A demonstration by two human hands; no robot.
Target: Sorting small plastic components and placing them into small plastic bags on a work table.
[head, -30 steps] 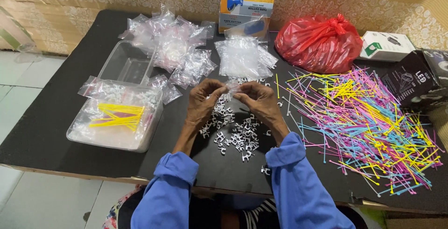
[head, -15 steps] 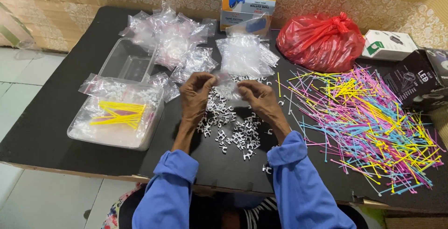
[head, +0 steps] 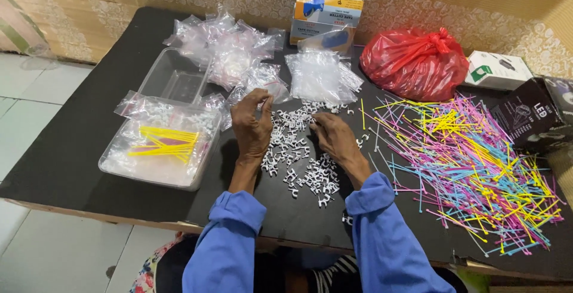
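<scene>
A black table (head: pixel 77 149) is spread with supplies. A heap of coloured cable ties (head: pixel 471 161) is fanned out at 3 o'clock, a clear tray (head: pixel 161 149) at 9 o'clock. The small white clips (head: pixel 298 155), piled centrally within easy reach, are flanked by both hands: the left hand (head: pixel 252 127) is pinching something small, the right hand (head: pixel 335 139) is laid curled over them.

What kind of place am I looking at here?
Probably a small home workshop for sorting and packing hardware: a black table carries a heap of small white plastic clips, a spread of coloured plastic cable ties and filled clear plastic bags.
</scene>
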